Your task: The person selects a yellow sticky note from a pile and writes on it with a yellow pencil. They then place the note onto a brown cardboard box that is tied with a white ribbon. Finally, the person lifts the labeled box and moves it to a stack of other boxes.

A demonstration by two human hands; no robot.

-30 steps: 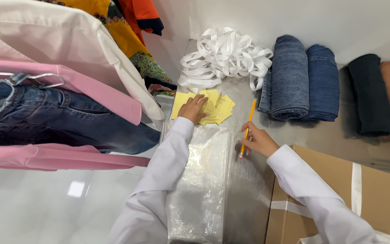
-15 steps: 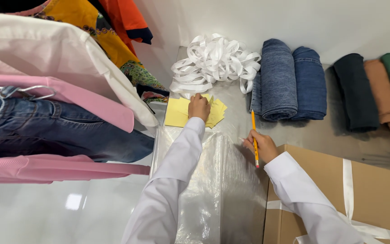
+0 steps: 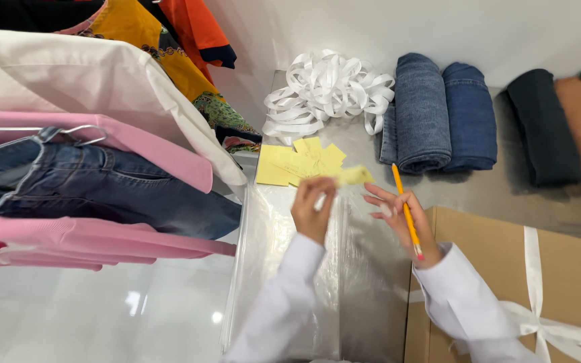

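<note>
The left hand [image 3: 314, 212] pinches a blurred yellow slip [image 3: 354, 176], probably paper, lifted above the stack [image 3: 290, 165]. The right hand [image 3: 403, 218] grips a pencil [image 3: 405, 210], fingers spread. Both sleeves run out of frame.

Head cam only; looks steeply down from above, close over hands; faces fwd toward back wall.

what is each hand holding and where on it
The left hand pinches a small yellow paper slip by its near end; the right hand holds a yellow pencil around its lower half.
</note>
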